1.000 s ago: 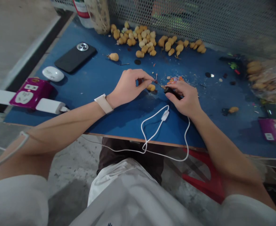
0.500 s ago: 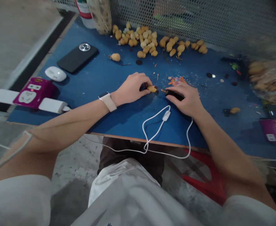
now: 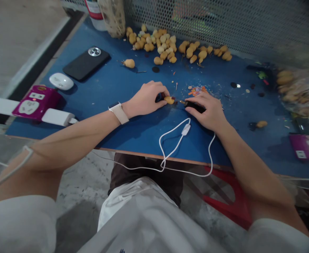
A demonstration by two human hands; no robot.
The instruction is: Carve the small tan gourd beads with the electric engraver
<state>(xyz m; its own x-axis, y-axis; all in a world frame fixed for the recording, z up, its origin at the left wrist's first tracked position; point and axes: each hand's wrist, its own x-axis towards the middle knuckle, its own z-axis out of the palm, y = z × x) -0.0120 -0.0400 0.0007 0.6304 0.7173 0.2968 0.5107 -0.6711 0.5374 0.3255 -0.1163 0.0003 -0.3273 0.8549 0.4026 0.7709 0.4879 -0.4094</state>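
My left hand (image 3: 152, 96) is closed around a small tan gourd (image 3: 169, 100) with dark parts at its ends, just above the blue table. Part of the gourd is hidden by the fingers. Facing it from the right, my right hand (image 3: 209, 109) grips a black pen-shaped tool (image 3: 195, 106) with a metal tip. A narrow gap separates that tip from the gourd. From under the right hand a white cord with an inline switch (image 3: 186, 129) loops over the table edge. Orange and purple bits (image 3: 198, 90) lie beside the right fingers.
A pile of small gourds (image 3: 162, 44) lines the mesh panel (image 3: 223, 31). On the left are a black phone (image 3: 87, 64), a white case (image 3: 61, 81) and a purple power strip (image 3: 35, 103). A bag of gourds (image 3: 299, 91) sits at right, above another purple socket block (image 3: 299, 147).
The gourd in my left hand looks slightly turned, showing more of its dark marks. Both hands stay almost in place, and the view has shifted a little.
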